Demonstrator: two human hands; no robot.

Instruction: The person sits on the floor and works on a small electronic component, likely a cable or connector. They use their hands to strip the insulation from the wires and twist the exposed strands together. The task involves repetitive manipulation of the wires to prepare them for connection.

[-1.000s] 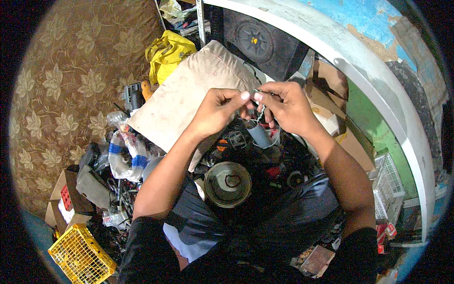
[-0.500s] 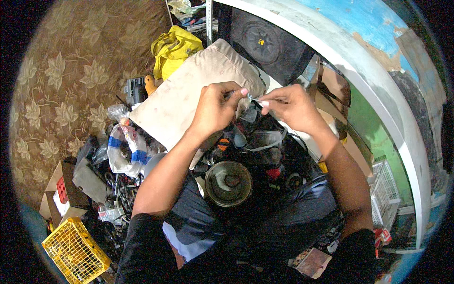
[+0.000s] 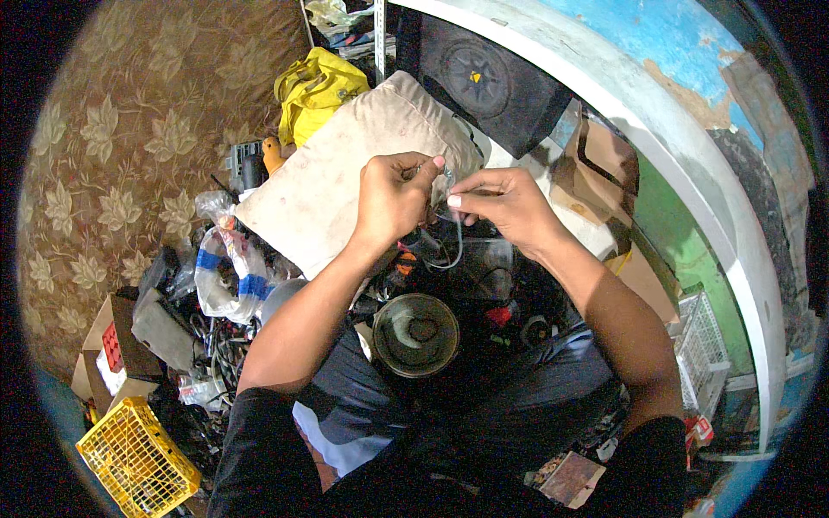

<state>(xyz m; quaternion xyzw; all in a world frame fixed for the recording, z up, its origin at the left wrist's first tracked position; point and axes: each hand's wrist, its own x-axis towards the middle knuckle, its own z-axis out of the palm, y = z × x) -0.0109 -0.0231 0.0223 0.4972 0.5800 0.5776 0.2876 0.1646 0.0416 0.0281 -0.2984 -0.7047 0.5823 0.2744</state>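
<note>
Brown leaf-patterned cloth (image 3: 108, 164) fills the left side; yellow plastic crate (image 3: 129, 457) at lower left, clear plastic bundle (image 3: 216, 296) with blue bands at mid-left, yellow fabric (image 3: 315, 95) at upper centre-left, beige cushion (image 3: 328, 186) centre-left. Left hand (image 3: 390, 194) at centre, in front of cushion: fingers curled, thumb and forefinger closed in a pinch on a thin pale wire (image 3: 461, 244). Wire is at frame centre, between the hands, hanging in a loop above dark clutter. Round metal tin (image 3: 416, 298) below it, black speaker (image 3: 477, 78) at upper centre-right. Right hand (image 3: 508, 207) just beside wire, thumb and forefinger nearly together; can't tell if gripping. White crate (image 3: 701, 341) far right.
</note>
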